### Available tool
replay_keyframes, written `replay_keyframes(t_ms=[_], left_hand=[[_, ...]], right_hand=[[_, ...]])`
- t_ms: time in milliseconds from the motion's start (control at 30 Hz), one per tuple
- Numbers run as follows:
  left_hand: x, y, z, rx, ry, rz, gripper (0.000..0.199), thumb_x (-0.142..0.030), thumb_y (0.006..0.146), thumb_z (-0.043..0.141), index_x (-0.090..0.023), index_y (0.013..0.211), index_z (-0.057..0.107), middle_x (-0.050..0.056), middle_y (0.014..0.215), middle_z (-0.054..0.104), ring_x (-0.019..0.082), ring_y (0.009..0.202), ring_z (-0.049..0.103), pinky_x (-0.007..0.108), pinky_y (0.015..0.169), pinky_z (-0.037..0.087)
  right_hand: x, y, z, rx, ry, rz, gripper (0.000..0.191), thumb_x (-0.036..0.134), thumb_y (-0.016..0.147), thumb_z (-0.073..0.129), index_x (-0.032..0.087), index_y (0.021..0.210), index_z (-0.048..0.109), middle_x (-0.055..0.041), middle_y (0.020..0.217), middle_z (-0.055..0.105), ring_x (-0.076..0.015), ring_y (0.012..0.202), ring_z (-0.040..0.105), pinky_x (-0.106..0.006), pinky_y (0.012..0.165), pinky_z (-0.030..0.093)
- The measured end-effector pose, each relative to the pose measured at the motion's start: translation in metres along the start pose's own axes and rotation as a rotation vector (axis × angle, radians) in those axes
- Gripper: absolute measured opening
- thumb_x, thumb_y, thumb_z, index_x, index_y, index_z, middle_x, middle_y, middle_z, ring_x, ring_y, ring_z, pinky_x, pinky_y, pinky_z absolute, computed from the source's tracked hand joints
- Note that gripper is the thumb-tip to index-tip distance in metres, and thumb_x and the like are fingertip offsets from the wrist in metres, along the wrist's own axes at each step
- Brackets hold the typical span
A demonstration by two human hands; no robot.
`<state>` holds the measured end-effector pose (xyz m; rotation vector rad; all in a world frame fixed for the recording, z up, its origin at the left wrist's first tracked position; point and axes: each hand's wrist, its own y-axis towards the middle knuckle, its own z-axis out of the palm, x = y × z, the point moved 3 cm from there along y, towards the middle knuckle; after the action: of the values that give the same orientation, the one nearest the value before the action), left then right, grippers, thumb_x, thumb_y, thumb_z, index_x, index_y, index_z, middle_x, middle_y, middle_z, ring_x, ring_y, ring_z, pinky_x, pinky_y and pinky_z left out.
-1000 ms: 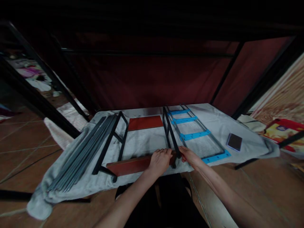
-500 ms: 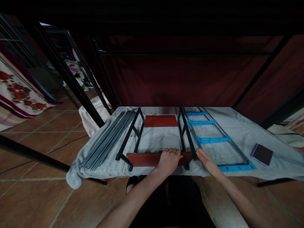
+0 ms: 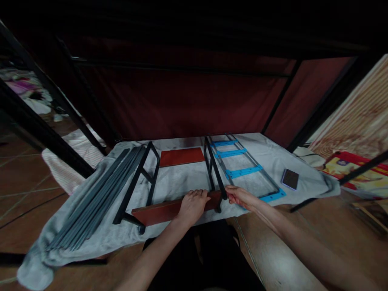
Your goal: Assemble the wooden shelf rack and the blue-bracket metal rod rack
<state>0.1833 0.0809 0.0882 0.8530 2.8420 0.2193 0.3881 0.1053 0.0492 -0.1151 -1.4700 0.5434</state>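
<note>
My left hand (image 3: 194, 205) is closed over the top edge of a reddish-brown board (image 3: 160, 213), which spans the near ends of two black metal side frames (image 3: 130, 190). A second reddish-brown board (image 3: 182, 157) joins the same frames at the far end. My right hand (image 3: 238, 195) has its fingers curled against the near end of the right black side frame (image 3: 218, 178). Whether a small part sits between those fingers is hidden. Just beyond that hand lies a rack of grey tubes with blue plastic crosspieces (image 3: 244, 171).
Grey tubes (image 3: 100, 198) lie bundled on the left of the light grey cloth (image 3: 257, 151). A phone-like dark slab (image 3: 290, 179) rests at right. Black posts (image 3: 39, 125) rise beside the cloth, and a dark red panel (image 3: 188, 105) stands behind it.
The view has swung right, so everything sits further left in the picture. My left hand stays on the board, and my right hand stays at the right frame's near end.
</note>
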Motion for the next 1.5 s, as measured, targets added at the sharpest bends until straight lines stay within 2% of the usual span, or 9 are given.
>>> replay_keyframes(t_ms=[167,333,467,633,967,1167,1300,1400,1500], left_hand=[[-0.001,0.001,-0.003,-0.001,0.013,0.002,0.024,-0.027,0.096,0.038,-0.018,0.096,0.060,0.009,0.088,0.070,0.025,0.084,0.066,0.037,0.076,0.045],[-0.001,0.001,-0.003,-0.006,0.017,-0.009,0.024,-0.027,0.096,0.038,-0.018,0.097,0.060,0.009,0.088,0.070,0.025,0.084,0.066,0.036,0.076,0.044],[0.000,0.002,-0.002,-0.001,0.023,0.008,0.025,-0.028,0.097,0.036,-0.018,0.097,0.059,0.009,0.088,0.070,0.024,0.083,0.066,0.036,0.075,0.044],[0.000,0.003,0.000,0.009,0.045,0.011,0.027,-0.029,0.097,0.034,-0.018,0.098,0.058,0.009,0.087,0.069,0.024,0.082,0.065,0.036,0.075,0.044],[-0.001,0.001,-0.002,0.023,0.051,-0.019,0.027,-0.029,0.097,0.035,-0.018,0.097,0.060,0.009,0.089,0.070,0.024,0.083,0.065,0.037,0.076,0.046],[0.001,-0.010,-0.011,-0.121,-0.021,0.023,0.032,-0.036,0.093,0.047,-0.018,0.117,0.057,0.009,0.108,0.069,0.024,0.099,0.064,0.042,0.093,0.045],[0.039,-0.050,-0.043,-0.407,-0.026,-0.095,0.037,-0.036,0.092,0.049,-0.022,0.126,0.054,0.011,0.135,0.057,0.027,0.126,0.050,0.048,0.110,0.032],[0.102,-0.099,-0.069,-0.661,-0.115,-0.453,0.046,-0.043,0.091,0.047,-0.018,0.129,0.053,0.015,0.142,0.049,0.030,0.132,0.044,0.050,0.110,0.031],[0.167,-0.150,-0.069,-0.813,-0.414,-0.845,0.057,-0.055,0.087,0.045,-0.014,0.124,0.057,0.016,0.131,0.058,0.031,0.126,0.050,0.049,0.109,0.035]], right_hand=[[0.000,0.002,-0.002,-0.051,-0.134,0.009,0.030,0.043,0.087,0.054,0.020,0.068,0.047,0.0049,0.055,0.044,-0.0082,0.046,0.037,-0.022,0.048,0.035],[0.014,-0.014,0.004,-0.215,-0.712,-0.445,0.023,0.038,0.094,0.041,0.022,0.080,0.049,0.0027,0.070,0.050,-0.0137,0.069,0.051,-0.027,0.065,0.037],[0.010,-0.022,0.008,-0.223,-0.828,-0.609,0.017,0.029,0.097,0.033,0.022,0.090,0.047,0.0008,0.083,0.051,-0.0151,0.079,0.052,-0.029,0.074,0.038],[0.002,-0.012,0.008,-0.271,-0.749,-0.578,0.017,0.030,0.095,0.033,0.022,0.083,0.043,0.0026,0.075,0.047,-0.0149,0.073,0.049,-0.028,0.069,0.037],[0.014,0.005,0.006,-0.293,-0.803,-0.205,0.021,0.026,0.093,0.034,0.022,0.076,0.044,0.0029,0.065,0.050,-0.0145,0.065,0.051,-0.025,0.064,0.037],[0.024,-0.013,0.016,-0.387,-0.871,-0.364,0.032,0.041,0.096,0.036,0.024,0.118,0.052,-0.0059,0.105,0.063,-0.0202,0.095,0.062,-0.034,0.085,0.046],[0.027,-0.020,0.035,-0.310,-0.977,-0.482,0.049,0.045,0.093,0.043,0.027,0.138,0.042,-0.0098,0.147,0.039,-0.0222,0.134,0.042,-0.037,0.107,0.038],[0.024,-0.019,0.043,-0.297,-1.113,-0.522,0.053,0.044,0.090,0.050,0.024,0.139,0.045,-0.0111,0.158,0.018,-0.0259,0.144,0.025,-0.041,0.114,0.030],[0.019,-0.016,0.047,-0.295,-1.223,-0.609,0.050,0.040,0.090,0.052,0.021,0.137,0.048,-0.0128,0.159,0.015,-0.0279,0.144,0.024,-0.044,0.113,0.032]])
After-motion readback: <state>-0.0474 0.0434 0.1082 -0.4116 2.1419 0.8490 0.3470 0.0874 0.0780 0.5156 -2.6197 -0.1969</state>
